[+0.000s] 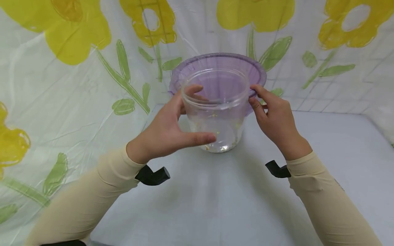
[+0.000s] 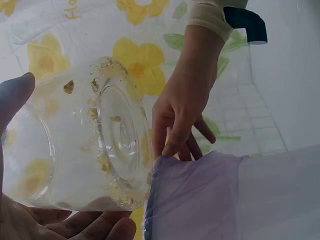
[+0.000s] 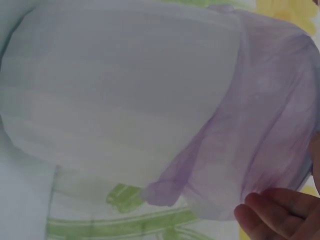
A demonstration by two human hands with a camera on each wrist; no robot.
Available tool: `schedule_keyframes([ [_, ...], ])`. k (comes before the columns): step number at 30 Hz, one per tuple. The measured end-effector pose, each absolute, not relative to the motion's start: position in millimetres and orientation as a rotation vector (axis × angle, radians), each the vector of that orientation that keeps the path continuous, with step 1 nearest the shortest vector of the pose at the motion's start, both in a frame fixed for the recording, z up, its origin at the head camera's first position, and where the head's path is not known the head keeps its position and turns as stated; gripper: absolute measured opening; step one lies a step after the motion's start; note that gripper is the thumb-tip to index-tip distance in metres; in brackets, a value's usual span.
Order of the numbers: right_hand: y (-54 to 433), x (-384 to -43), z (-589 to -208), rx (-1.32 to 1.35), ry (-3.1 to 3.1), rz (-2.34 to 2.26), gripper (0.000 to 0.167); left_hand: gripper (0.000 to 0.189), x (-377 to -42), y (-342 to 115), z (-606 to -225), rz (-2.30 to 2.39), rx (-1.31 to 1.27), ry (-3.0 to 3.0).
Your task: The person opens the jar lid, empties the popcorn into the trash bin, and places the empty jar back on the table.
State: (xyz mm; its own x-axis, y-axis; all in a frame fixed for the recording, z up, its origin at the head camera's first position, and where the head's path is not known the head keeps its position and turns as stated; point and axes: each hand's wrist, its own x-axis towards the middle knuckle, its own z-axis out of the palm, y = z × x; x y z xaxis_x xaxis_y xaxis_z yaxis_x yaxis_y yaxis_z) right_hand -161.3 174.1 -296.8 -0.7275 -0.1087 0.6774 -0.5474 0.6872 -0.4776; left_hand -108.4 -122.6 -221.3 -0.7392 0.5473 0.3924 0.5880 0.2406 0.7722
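Note:
A clear plastic jar (image 1: pixel 217 124) with brownish-yellow crumbs in it is in my left hand (image 1: pixel 166 131). The thumb lies across its near side and the fingers go round the far left side. In the left wrist view, more crumbs show around the base of the jar (image 2: pixel 95 130). Behind it stands a white bin (image 3: pixel 115 95) lined with a thin purple bag (image 3: pixel 270 120), which is folded over the rim. My right hand (image 1: pixel 275 116) pinches the bag-covered rim on the right side. The jar hides much of the bin in the head view.
Below is a pale table surface (image 1: pixel 197 205). A plastic sheet (image 1: pixel 191 30) printed with yellow flowers rises behind the bin and along the left. Black curved pieces (image 1: pixel 152 176) stick out at both wrists.

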Motion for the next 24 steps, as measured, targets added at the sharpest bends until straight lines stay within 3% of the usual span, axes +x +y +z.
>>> schedule_keyframes([
  [12, 172, -162, -297, 0.485, -2.259, 0.909, 0.035, 0.096, -95, -118, -264, -1.85, -1.151, -2.557],
  [24, 170, -163, -298, 0.49, -2.252, 0.927, 0.035, 0.089, -90, -119, -312, -1.805, -1.072, -2.733],
])
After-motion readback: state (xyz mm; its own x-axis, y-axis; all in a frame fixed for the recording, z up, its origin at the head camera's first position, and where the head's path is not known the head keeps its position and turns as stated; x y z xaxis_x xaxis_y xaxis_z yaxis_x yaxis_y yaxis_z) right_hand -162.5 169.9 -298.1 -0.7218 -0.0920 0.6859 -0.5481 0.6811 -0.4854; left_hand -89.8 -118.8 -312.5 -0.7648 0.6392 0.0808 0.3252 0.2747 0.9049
